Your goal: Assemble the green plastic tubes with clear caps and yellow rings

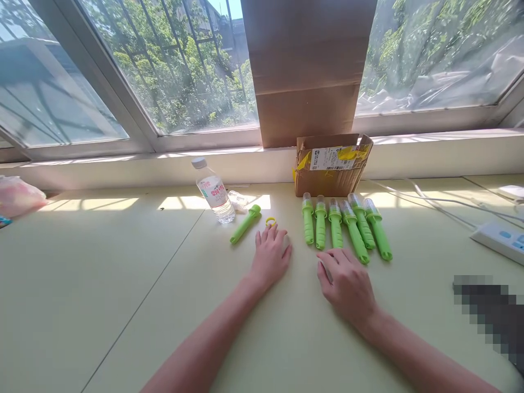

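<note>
My left hand (272, 255) lies palm down on the table, fingers stretched out. Its fingertips are at a small yellow ring (271, 221); whether they touch it I cannot tell. Left of that hand, a single green handle (245, 224) lies slantwise beside an upright water bottle (215, 191) with a white cap. My right hand (347, 281) rests open on the tabletop, fingers loosely bent and holding nothing. Just beyond it lies a row of several green-handled tools (320, 224) with ribbed grips and clear caps; what sits inside the caps is too small to name.
An open cardboard box (327, 183) with a label and yellow tape stands behind the row. Near the bottle lies a small white packet (238, 199). A power strip (501, 240) and white cables are at right, a pinkish plastic bag (20, 195) at far left. Windows line the back.
</note>
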Demonstrator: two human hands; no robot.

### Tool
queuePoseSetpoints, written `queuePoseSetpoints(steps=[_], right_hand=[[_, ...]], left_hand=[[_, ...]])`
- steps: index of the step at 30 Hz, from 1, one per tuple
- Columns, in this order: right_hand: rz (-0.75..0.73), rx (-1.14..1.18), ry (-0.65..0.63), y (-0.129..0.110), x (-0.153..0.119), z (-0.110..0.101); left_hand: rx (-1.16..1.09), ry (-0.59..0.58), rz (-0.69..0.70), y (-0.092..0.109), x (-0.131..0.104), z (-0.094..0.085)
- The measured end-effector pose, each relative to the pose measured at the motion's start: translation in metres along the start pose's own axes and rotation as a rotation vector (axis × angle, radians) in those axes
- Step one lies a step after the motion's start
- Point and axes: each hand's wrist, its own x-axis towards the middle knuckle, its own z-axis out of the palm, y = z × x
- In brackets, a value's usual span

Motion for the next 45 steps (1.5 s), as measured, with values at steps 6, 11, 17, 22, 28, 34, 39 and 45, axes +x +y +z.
queuePoseSetpoints(steps=[6, 11, 17, 22, 28, 34, 39, 45], right_hand=[[-0.007, 0.046, -0.052, 0.000, 0.000, 0.000], [-0.007, 0.061, -0.065, -0.001, 0.000, 0.001], [-0.049, 0.074, -0.059, -0.001, 0.001, 0.002], [-0.098, 0.117, -0.045, -0.001, 0.000, 0.000], [-0.145, 0.120, 0.014, 0.001, 0.001, 0.001], [-0.136, 0.151, -0.014, 0.001, 0.001, 0.002], [-0.174, 0.207, -0.013, -0.002, 0.002, -0.002], [-0.221, 0.219, 0.017, -0.004, 0.003, -0.005]], left_hand=[[0.048, -0.027, 0.008, -0.012, 0.003, -0.010], [0.100, 0.038, -0.025, -0.009, 0.001, -0.008], [-0.010, 0.112, 0.013, -0.010, 0.002, -0.008], [-0.337, 0.198, 0.147, -0.002, 0.000, -0.015], [-0.716, -0.006, 0.247, 0.021, -0.012, -0.019], [-0.661, -0.030, 0.220, 0.022, -0.015, -0.017], [-0.593, -0.061, 0.209, 0.021, -0.015, -0.014], [-0.463, -0.060, 0.242, 0.019, -0.014, -0.011]])
